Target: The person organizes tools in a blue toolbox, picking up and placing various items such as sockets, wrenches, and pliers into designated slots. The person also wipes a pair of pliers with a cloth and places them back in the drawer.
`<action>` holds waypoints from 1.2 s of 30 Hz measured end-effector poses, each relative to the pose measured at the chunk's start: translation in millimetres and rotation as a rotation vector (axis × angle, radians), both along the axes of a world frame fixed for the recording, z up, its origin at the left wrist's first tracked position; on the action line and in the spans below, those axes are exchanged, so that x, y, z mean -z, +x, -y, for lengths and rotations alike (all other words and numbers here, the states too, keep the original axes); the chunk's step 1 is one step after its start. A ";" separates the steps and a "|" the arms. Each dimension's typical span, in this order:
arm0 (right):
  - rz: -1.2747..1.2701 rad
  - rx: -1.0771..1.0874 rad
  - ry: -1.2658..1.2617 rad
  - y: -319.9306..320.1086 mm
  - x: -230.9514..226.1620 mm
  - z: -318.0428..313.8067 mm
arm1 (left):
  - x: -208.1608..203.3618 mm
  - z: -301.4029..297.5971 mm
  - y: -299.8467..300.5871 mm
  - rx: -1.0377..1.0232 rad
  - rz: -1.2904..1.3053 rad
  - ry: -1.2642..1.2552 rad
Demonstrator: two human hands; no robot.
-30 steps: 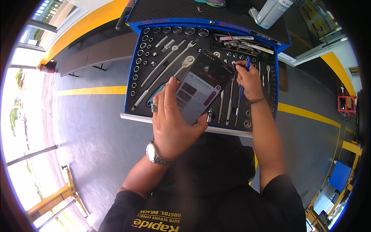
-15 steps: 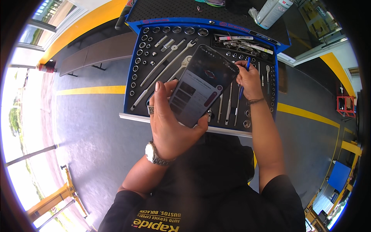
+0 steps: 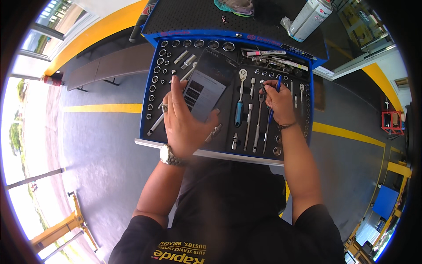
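Note:
My left hand (image 3: 182, 116) grips a dark smartphone (image 3: 205, 86) across its lower part, fingers along the left edge and thumb at the right. The lit phone lies low over the tools in the open drawer (image 3: 228, 157). A blue pen (image 3: 271, 115) runs through my right hand (image 3: 280, 103), whose thumb and fingers are pinched together beside a small dark and silver piece that I cannot make out. Left of that hand, a ratchet with a teal handle (image 3: 239, 114) and several extension bars rest in the black foam. Chrome sockets (image 3: 213, 45) line the drawer's edges.
Markers and loose metal pieces (image 3: 274, 59) fill a compartment at the back right. On the blue cabinet's black top stand a spray can (image 3: 310, 20) and a crumpled cloth (image 3: 235, 6). A brown bench (image 3: 105, 66) is at left, a red stand (image 3: 392, 121) at right.
Both hands and the phone have shifted; the phone has moved left and lower toward the drawer, uncovering the teal ratchet. My right hand has moved slightly nearer, the pen still in it.

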State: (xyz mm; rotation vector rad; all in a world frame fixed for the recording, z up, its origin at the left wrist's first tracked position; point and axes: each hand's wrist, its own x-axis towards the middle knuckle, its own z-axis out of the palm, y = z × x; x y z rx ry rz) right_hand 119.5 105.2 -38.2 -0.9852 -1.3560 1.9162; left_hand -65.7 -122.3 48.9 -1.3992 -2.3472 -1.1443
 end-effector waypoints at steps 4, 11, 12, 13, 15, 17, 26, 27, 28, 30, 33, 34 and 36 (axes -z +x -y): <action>0.034 0.004 0.006 -3.0 -4.5 3.3 | 0.6 -53.1 -67.7 -0.045 -0.061 -0.132; -0.001 -0.003 -0.026 -0.2 -1.8 0.9 | -8.0 -178.4 -190.9 -0.170 -0.012 -0.522; 0.000 0.003 -0.033 0.2 0.2 1.3 | -8.2 -189.9 -197.5 -0.195 -0.012 -0.577; -0.001 0.010 -0.041 -0.1 1.0 1.2 | -10.0 -198.6 -206.0 -0.206 0.001 -0.590; -0.031 0.004 -0.048 0.1 2.1 2.2 | -5.9 -212.3 -218.7 -0.216 0.037 -0.625; -0.036 0.005 -0.049 -3.0 1.7 2.5 | -2.3 -216.9 -222.6 -0.236 0.019 -0.579; -0.099 -0.050 -0.028 2.0 -1.7 5.6 | 29.2 -137.5 -59.1 0.522 0.273 -0.082; -0.121 -0.067 -0.034 -0.3 -2.9 8.3 | 36.1 -122.4 -33.4 0.567 0.338 -0.077; -0.158 -0.091 -0.078 -0.9 -6.9 10.5 | 42.8 -112.2 -10.8 0.614 0.411 -0.065; -0.118 -0.081 -0.078 -3.2 -14.4 16.0 | 48.9 -104.7 14.5 0.594 0.467 -0.086; -0.117 -0.097 -0.080 1.4 -10.9 17.2 | 52.4 -104.8 18.6 0.573 0.570 -0.090; -0.127 -0.107 -0.082 3.8 -9.1 17.0 | 55.2 -104.5 18.4 0.574 0.618 -0.088; -0.130 -0.106 -0.072 4.7 -11.2 17.9 | 60.7 -100.5 16.6 0.582 0.945 -0.077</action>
